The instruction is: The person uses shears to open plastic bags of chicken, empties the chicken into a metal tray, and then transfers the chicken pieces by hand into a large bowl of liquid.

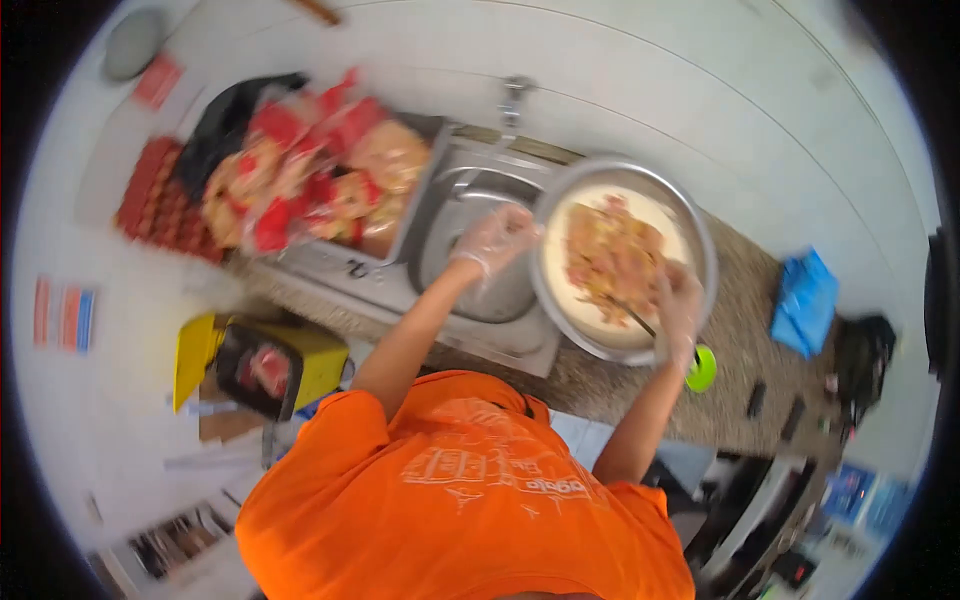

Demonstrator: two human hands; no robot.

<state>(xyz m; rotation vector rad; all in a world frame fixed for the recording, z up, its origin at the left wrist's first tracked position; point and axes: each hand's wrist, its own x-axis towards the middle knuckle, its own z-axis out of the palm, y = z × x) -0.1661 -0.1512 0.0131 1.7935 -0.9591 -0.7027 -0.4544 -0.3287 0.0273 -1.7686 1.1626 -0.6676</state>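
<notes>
A wide metal bowl [702, 262] holds pale cream-coloured liquid with a heap of pinkish meat pieces [612, 245] in it. My right hand [680, 308], in a clear plastic glove, is over the bowl's right side, fingers wrapped round a thin dark-handled utensil [636, 318] whose far end reaches into the meat. My left hand [497, 238], also in a clear glove, hovers above the sink [465, 285] beside the bowl's left rim. Its fingers are bent together, and whatever they may hold is too small to make out.
A metal tray [412, 215] with red and clear bags of meat [335, 170] lies left of the sink. Behind the sink is a tap [516, 100]. A green round object [702, 368] and a blue bag [805, 302] are on the counter. A yellow bin [322, 368] stands lower left.
</notes>
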